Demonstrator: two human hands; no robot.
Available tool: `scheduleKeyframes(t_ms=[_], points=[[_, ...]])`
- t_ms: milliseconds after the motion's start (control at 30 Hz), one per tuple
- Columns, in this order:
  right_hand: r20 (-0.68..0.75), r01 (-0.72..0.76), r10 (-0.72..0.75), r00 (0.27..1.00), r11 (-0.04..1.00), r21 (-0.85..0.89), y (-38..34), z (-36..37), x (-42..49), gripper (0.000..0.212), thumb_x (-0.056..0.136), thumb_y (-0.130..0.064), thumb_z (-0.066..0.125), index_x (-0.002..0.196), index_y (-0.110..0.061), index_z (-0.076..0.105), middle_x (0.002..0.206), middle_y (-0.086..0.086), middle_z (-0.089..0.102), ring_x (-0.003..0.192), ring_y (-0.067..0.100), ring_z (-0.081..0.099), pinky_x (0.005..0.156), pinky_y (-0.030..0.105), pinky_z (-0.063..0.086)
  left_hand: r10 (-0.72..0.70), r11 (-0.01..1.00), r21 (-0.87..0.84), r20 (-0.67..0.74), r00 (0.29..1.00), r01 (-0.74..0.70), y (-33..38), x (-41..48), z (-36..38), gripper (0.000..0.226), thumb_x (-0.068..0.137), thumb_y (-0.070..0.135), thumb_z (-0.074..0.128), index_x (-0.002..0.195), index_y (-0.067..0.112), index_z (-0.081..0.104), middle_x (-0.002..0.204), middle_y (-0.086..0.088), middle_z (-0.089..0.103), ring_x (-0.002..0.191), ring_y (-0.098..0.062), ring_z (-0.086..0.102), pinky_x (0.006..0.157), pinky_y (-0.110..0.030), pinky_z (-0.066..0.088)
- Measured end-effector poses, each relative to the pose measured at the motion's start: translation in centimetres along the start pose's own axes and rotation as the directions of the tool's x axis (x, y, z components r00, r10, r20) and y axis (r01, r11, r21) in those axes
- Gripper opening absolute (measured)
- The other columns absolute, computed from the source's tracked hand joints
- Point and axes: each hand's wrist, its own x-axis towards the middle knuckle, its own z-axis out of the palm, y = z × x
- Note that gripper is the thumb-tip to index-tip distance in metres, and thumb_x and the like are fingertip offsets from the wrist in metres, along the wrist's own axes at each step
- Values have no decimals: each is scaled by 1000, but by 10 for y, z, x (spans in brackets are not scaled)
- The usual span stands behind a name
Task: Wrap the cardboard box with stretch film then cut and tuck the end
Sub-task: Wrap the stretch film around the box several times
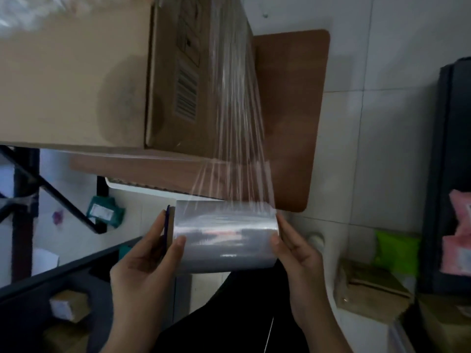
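Large brown cardboard box (76, 80) on brown wooden tabletop (293, 118), overhanging left edge. Left hand (142, 263) cups left end of clear stretch-film roll (224, 238); right hand (298, 258) grips right end. Taut streaked film sheet (234, 110) runs from roll up box's side. Step: wrapping, cut not yet begun. Next: carry roll around box, keeping tension.

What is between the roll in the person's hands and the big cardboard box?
In the head view, a taut sheet of stretch film spans from the roll up to the cardboard box, crossing the brown tabletop.
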Motion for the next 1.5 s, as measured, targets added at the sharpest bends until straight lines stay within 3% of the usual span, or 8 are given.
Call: scheduleKeyframes(t_ms=[433, 500, 600, 733, 933, 1167, 1333, 1500], points=[[-102, 79, -64, 993, 987, 142, 65, 43, 0, 34, 82, -14, 63, 106, -37, 61, 89, -36, 69, 97, -16, 62, 78, 5, 47, 39, 962, 263, 127, 991, -72, -8, 52, -41, 40, 82, 11, 68, 119, 25, 63, 76, 23, 73, 66, 9, 63, 59, -7, 51], [-143, 103, -76, 987, 975, 195, 76, 55, 1, 41, 72, -26, 65, 111, -38, 60, 99, -33, 69, 105, -11, 61, 88, 11, 48, 52, 946, 307, 160, 986, -100, -7, 69, -44, 39, 83, 15, 69, 119, 29, 64, 78, 12, 71, 65, -4, 59, 52, -20, 54], [-192, 137, -90, 977, 960, 246, 93, 71, 2, 47, 74, -28, 65, 121, -31, 61, 117, -18, 68, 116, 3, 60, 105, 30, 43, 78, 913, 375, 223, 972, -160, -5, 89, -44, 39, 83, 18, 69, 121, 24, 64, 90, 15, 68, 77, 0, 57, 89, -38, 53], [-197, 165, -106, 975, 934, 316, 114, 91, 1, 48, 84, -23, 63, 132, -21, 57, 128, -5, 65, 123, 16, 57, 111, 46, 36, 158, 895, 361, 297, 942, -264, -4, 100, -51, 35, 85, 14, 67, 119, 22, 64, 101, 16, 67, 76, 14, 57, 84, -18, 48], [-256, 251, -163, 953, 896, 366, 135, 111, -2, 48, 89, -12, 59, 136, -21, 52, 131, -6, 63, 124, 12, 56, 111, 40, 37, 249, 848, 355, 390, 887, -394, -10, 116, -62, 35, 86, 5, 63, 116, 22, 60, 94, 20, 64, 73, 22, 59, 71, -1, 47], [-389, 359, -219, 895, 872, 334, 150, 144, 0, 47, 90, -10, 59, 135, -21, 53, 124, -13, 66, 118, 4, 59, 102, 24, 45, 248, 816, 378, 454, 856, -437, -5, 148, -74, 35, 86, 2, 63, 82, 36, 65, 81, 11, 67, 77, -19, 59, 84, -42, 49], [-501, 437, -212, 839, 811, 388, 165, 175, 12, 50, 79, -20, 63, 129, -19, 59, 116, -16, 70, 114, 1, 61, 90, 12, 47, 270, 750, 339, 627, 730, -568, 3, 175, -85, 44, 86, -3, 60, 95, 40, 66, 77, 33, 69, 73, 11, 62, 75, -16, 49], [-539, 475, -203, 817, 766, 432, 178, 207, 15, 44, 83, -14, 62, 126, -24, 61, 120, -6, 70, 116, 12, 62, 99, 28, 48, 209, 786, 317, 673, 710, -531, 7, 199, -102, 44, 86, 1, 62, 108, 38, 68, 98, 24, 72, 96, 3, 65, 98, -44, 48]])
